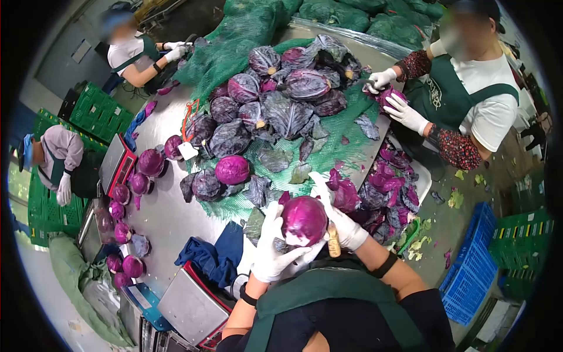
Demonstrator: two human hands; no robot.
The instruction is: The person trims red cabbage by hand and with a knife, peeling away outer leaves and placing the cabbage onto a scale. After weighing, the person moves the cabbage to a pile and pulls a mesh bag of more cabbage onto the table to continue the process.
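Note:
A peeled purple cabbage (304, 221) is held between my two white-gloved hands near the table's front edge. My left hand (273, 249) wraps the cabbage's left side and underside. On its right side is my right hand (340, 222), which also has a wooden-handled tool (333, 240) against its palm; the tool's blade is hidden. Just beyond my hands, another bright purple cabbage (232, 169) rests by the heap of dark-leaved cabbages (284, 111) on green netting (340, 154). Loose purple leaves (345, 196) lie right beside my right hand.
Trimmed cabbages (151, 162) line the table's left side. A scale (193, 305) and blue cloth (214, 251) are at front left. A leaf-filled bin (425, 182) and blue crate (469, 267) stand right. Co-workers are at upper right (463, 88), upper left (138, 56) and far left (58, 155).

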